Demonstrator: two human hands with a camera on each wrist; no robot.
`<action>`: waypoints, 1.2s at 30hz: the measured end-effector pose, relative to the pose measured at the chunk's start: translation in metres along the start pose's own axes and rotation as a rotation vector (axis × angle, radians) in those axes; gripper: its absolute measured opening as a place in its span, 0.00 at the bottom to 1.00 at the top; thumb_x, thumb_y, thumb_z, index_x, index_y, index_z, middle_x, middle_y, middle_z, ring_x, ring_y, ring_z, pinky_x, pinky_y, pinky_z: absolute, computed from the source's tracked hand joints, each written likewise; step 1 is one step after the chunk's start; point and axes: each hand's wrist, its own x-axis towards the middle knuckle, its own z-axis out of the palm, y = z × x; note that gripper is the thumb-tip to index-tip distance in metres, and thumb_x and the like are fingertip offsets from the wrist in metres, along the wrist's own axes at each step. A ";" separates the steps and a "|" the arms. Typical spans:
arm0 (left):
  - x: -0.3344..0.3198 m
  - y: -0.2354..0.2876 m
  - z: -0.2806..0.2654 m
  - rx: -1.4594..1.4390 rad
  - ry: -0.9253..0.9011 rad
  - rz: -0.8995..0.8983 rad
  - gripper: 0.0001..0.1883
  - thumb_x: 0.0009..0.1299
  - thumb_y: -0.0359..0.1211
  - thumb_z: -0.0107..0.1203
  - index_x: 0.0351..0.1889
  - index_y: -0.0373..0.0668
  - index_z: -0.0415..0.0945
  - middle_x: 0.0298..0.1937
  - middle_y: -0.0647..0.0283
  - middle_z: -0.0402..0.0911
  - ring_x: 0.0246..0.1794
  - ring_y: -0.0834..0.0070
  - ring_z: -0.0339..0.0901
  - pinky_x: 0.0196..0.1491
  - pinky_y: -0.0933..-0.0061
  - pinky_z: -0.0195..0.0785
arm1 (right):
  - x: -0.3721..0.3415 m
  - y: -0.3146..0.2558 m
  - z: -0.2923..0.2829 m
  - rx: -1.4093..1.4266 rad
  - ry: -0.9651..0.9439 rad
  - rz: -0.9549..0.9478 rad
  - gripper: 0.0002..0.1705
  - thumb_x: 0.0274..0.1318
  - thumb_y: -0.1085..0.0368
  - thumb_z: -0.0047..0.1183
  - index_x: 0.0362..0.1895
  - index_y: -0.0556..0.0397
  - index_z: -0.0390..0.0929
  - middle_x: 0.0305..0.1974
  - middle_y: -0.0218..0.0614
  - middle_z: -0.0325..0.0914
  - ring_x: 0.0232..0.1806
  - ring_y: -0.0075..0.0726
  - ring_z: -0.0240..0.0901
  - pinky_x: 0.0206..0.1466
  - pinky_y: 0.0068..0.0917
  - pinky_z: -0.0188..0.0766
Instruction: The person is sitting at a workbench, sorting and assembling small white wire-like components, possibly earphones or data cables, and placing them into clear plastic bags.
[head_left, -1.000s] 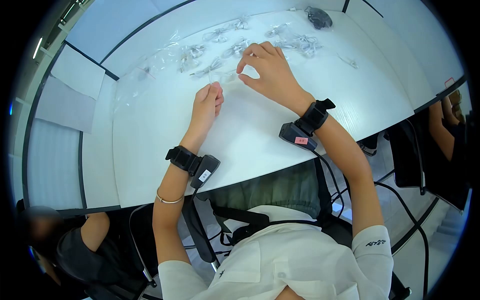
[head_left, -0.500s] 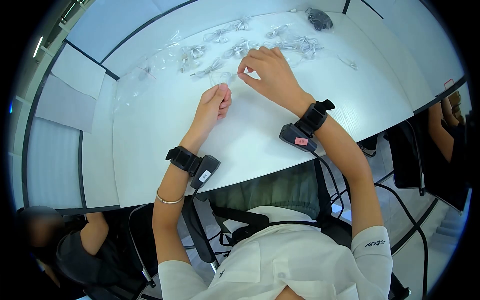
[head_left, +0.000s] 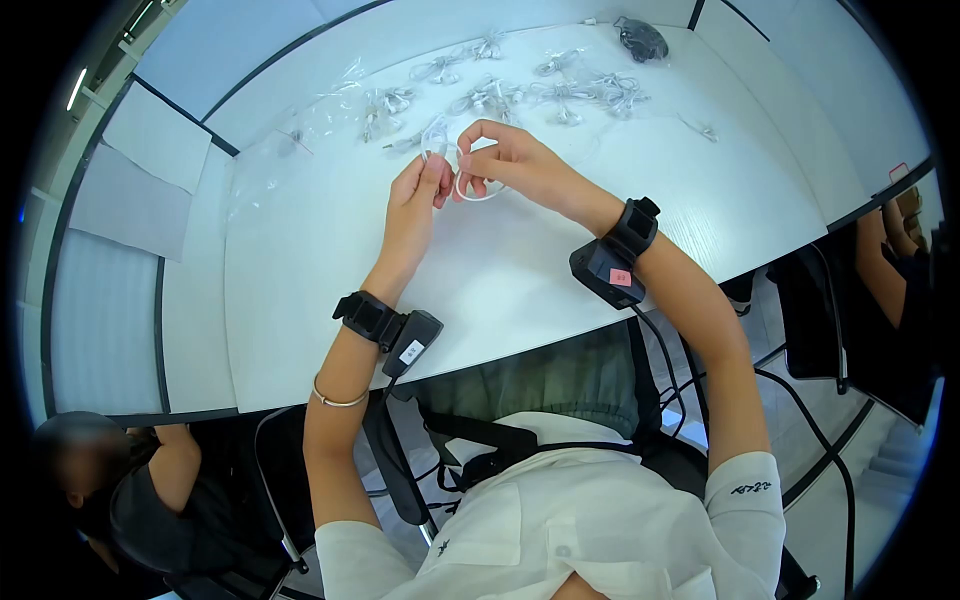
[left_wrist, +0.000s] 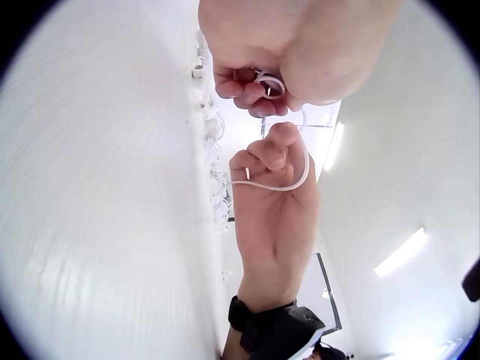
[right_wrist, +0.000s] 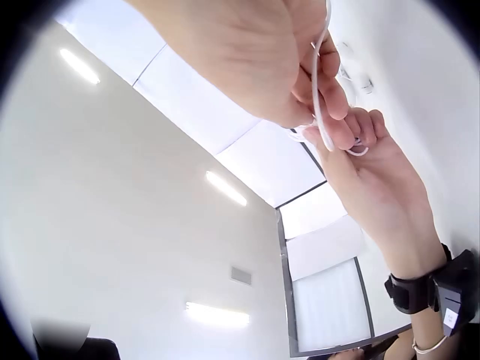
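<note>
A thin white cable [head_left: 480, 198] runs between my two hands above the white table. My left hand [head_left: 412, 195] grips its coiled part [head_left: 433, 138], whose loops stick up past the thumb. In the left wrist view small loops of the coil [left_wrist: 271, 85] show among the curled fingers. Close beside it, my right hand [head_left: 525, 172] pinches the cable between thumb and fingertips. A loose bend of the cable [left_wrist: 304, 174] curves past the right palm, and in the right wrist view the strand [right_wrist: 318, 97] hangs across those fingers.
Several bundled white cables [head_left: 487, 98] lie across the back of the table [head_left: 330, 290]. Crumpled clear plastic [head_left: 335, 110] is at the back left, a dark grey pouch-like bundle [head_left: 641, 40] at the back right. One small cable [head_left: 703, 130] lies right of the bundles. Low partitions [head_left: 290, 60] enclose the table.
My right hand has come down and left, closer to the left hand, and its wrist has turned. A loop of cable now hangs below its fingers. The left hand has shifted slightly left.
</note>
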 end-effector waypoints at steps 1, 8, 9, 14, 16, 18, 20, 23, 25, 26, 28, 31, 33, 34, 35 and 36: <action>0.000 0.000 0.000 -0.006 -0.002 -0.010 0.18 0.73 0.42 0.38 0.23 0.42 0.63 0.22 0.71 0.63 0.23 0.85 0.57 0.27 0.84 0.51 | 0.000 0.003 0.000 0.021 -0.007 -0.016 0.07 0.57 0.63 0.46 0.36 0.52 0.67 0.24 0.29 0.74 0.28 0.18 0.65 0.36 0.17 0.60; -0.001 -0.001 0.002 -0.078 -0.006 -0.073 0.17 0.73 0.41 0.38 0.25 0.41 0.66 0.22 0.72 0.63 0.22 0.86 0.56 0.26 0.84 0.51 | -0.001 0.001 0.003 -0.386 0.130 -0.130 0.08 0.54 0.65 0.50 0.34 0.56 0.68 0.26 0.32 0.75 0.27 0.21 0.68 0.35 0.19 0.65; -0.001 0.001 0.003 -0.084 0.006 -0.091 0.17 0.73 0.41 0.38 0.26 0.41 0.67 0.22 0.72 0.63 0.22 0.86 0.56 0.26 0.84 0.51 | -0.001 0.001 0.004 -0.297 0.120 -0.101 0.08 0.54 0.65 0.49 0.34 0.55 0.68 0.26 0.31 0.74 0.28 0.20 0.68 0.35 0.19 0.65; 0.000 -0.007 0.001 0.007 0.061 -0.044 0.17 0.73 0.41 0.38 0.27 0.41 0.67 0.22 0.73 0.63 0.22 0.87 0.55 0.26 0.85 0.50 | -0.001 0.002 0.003 -0.109 0.072 -0.018 0.06 0.56 0.66 0.48 0.35 0.55 0.67 0.26 0.32 0.74 0.28 0.21 0.68 0.35 0.18 0.66; 0.001 -0.009 0.002 0.056 0.075 -0.026 0.16 0.73 0.41 0.38 0.27 0.41 0.67 0.22 0.73 0.63 0.21 0.88 0.55 0.25 0.85 0.50 | -0.001 0.003 0.003 -0.081 0.061 -0.023 0.06 0.56 0.67 0.47 0.35 0.55 0.67 0.26 0.32 0.74 0.28 0.21 0.69 0.35 0.18 0.66; 0.001 -0.012 0.003 0.106 0.081 0.004 0.16 0.73 0.40 0.38 0.26 0.41 0.67 0.22 0.73 0.63 0.21 0.88 0.55 0.25 0.85 0.49 | -0.003 -0.003 0.008 -0.038 0.067 -0.007 0.05 0.57 0.67 0.47 0.35 0.55 0.66 0.25 0.33 0.74 0.29 0.22 0.70 0.36 0.19 0.66; 0.000 -0.007 0.006 0.052 0.068 -0.045 0.17 0.73 0.41 0.38 0.26 0.42 0.67 0.21 0.74 0.62 0.21 0.88 0.54 0.25 0.85 0.48 | -0.003 -0.006 0.010 -0.037 0.077 -0.016 0.05 0.57 0.68 0.47 0.34 0.55 0.66 0.25 0.33 0.74 0.30 0.22 0.71 0.37 0.19 0.67; -0.001 -0.006 0.005 -0.012 0.026 -0.107 0.17 0.73 0.41 0.38 0.26 0.42 0.67 0.22 0.74 0.62 0.21 0.88 0.53 0.25 0.84 0.48 | -0.002 -0.004 0.011 -0.088 0.104 -0.067 0.04 0.57 0.68 0.47 0.34 0.55 0.66 0.27 0.32 0.74 0.30 0.23 0.72 0.39 0.20 0.68; -0.001 -0.006 0.002 -0.071 -0.012 -0.149 0.17 0.73 0.42 0.37 0.27 0.42 0.67 0.22 0.74 0.61 0.21 0.87 0.52 0.26 0.83 0.49 | 0.000 -0.002 0.009 -0.107 0.126 -0.107 0.04 0.57 0.69 0.47 0.34 0.55 0.66 0.28 0.32 0.74 0.31 0.23 0.72 0.40 0.20 0.69; -0.001 -0.005 0.001 -0.112 -0.035 -0.172 0.17 0.73 0.42 0.37 0.28 0.42 0.68 0.22 0.74 0.61 0.21 0.87 0.52 0.26 0.83 0.49 | 0.000 0.000 0.008 -0.126 0.134 -0.124 0.05 0.57 0.68 0.48 0.34 0.55 0.66 0.29 0.32 0.74 0.31 0.23 0.72 0.40 0.20 0.69; -0.001 -0.003 0.000 -0.180 -0.078 -0.208 0.17 0.73 0.42 0.37 0.28 0.42 0.67 0.22 0.74 0.60 0.21 0.86 0.52 0.27 0.82 0.49 | 0.001 0.003 0.004 -0.165 0.150 -0.159 0.05 0.56 0.68 0.49 0.34 0.55 0.67 0.30 0.31 0.74 0.31 0.22 0.72 0.40 0.19 0.69; -0.002 0.003 0.001 -0.237 -0.118 -0.242 0.17 0.73 0.43 0.37 0.26 0.43 0.66 0.21 0.74 0.57 0.21 0.86 0.51 0.27 0.82 0.49 | 0.000 0.000 0.002 -0.189 0.210 -0.154 0.07 0.55 0.67 0.50 0.34 0.55 0.68 0.29 0.30 0.73 0.31 0.21 0.71 0.38 0.18 0.68; -0.004 0.007 0.003 -0.247 -0.119 -0.258 0.17 0.73 0.43 0.37 0.26 0.43 0.64 0.21 0.74 0.56 0.21 0.85 0.51 0.26 0.83 0.48 | 0.000 -0.002 0.000 -0.231 0.229 -0.138 0.07 0.54 0.66 0.51 0.33 0.56 0.68 0.29 0.30 0.73 0.31 0.21 0.70 0.37 0.17 0.67; -0.004 0.007 0.003 -0.251 -0.145 -0.253 0.17 0.73 0.43 0.37 0.26 0.43 0.64 0.20 0.75 0.55 0.21 0.85 0.51 0.26 0.83 0.48 | 0.000 -0.003 -0.001 -0.251 0.237 -0.130 0.08 0.54 0.66 0.52 0.33 0.56 0.68 0.29 0.30 0.73 0.31 0.20 0.70 0.36 0.17 0.66; -0.004 0.007 0.002 -0.255 -0.172 -0.249 0.17 0.73 0.43 0.37 0.26 0.43 0.64 0.20 0.75 0.55 0.21 0.85 0.51 0.26 0.83 0.48 | 0.001 -0.002 0.000 -0.254 0.287 -0.172 0.08 0.52 0.67 0.53 0.31 0.59 0.70 0.27 0.33 0.74 0.28 0.22 0.70 0.35 0.19 0.68; -0.004 0.010 0.003 -0.265 -0.173 -0.263 0.17 0.73 0.43 0.38 0.28 0.42 0.66 0.20 0.75 0.54 0.20 0.86 0.51 0.26 0.83 0.48 | 0.001 -0.003 0.001 -0.263 0.297 -0.168 0.08 0.52 0.67 0.52 0.31 0.58 0.70 0.26 0.33 0.74 0.28 0.22 0.70 0.34 0.19 0.68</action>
